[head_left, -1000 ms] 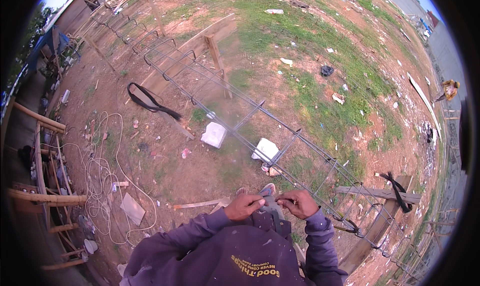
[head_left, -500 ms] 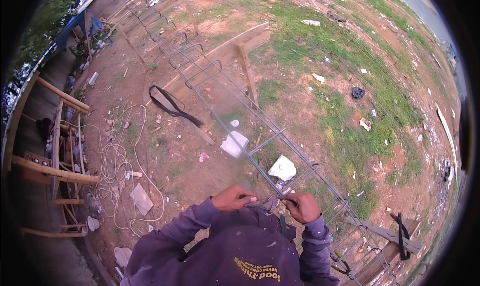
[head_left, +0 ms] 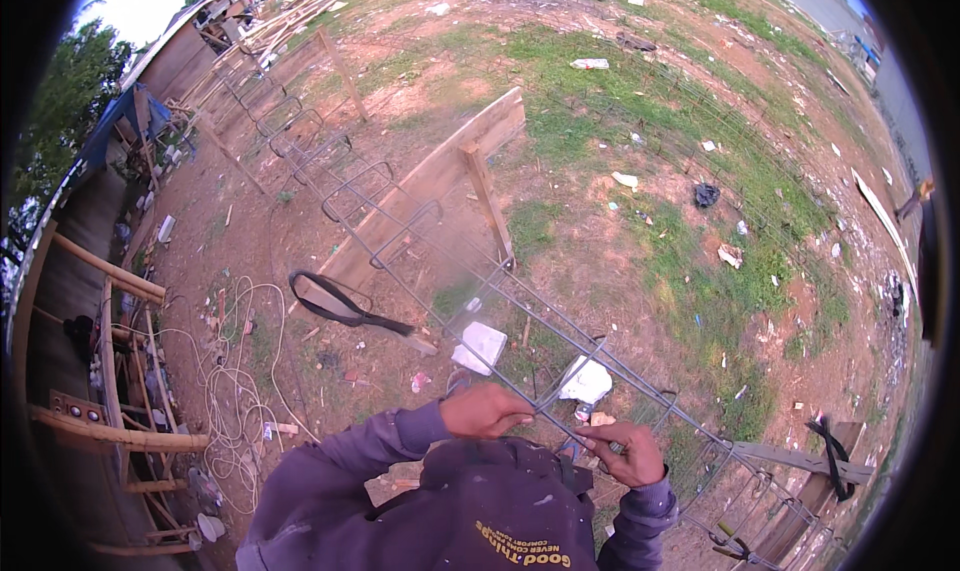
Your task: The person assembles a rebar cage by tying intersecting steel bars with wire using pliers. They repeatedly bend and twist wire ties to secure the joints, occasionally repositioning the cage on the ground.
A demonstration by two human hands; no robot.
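Left hand [head_left: 487,411] now at rebar cage [head_left: 650,384], yellow-lettered sweatshirt [head_left: 470,491]

Steel-bar cage [head_left: 545,311] runs diagonally at both hands, long bars blocking straight reach; open gaps between crosspieces; upright board [head_left: 440,181] and stake [head_left: 487,201] obstruct farther left; grassy ground [head_left: 600,101] beyond cage mostly open

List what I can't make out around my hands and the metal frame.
Head view: what the left hand and right hand pinch, if anything, is too small to tell.
Head view: the purple sweatshirt hides whatever lies directly below it.
Head view: the metal frame grows too small at its far end.
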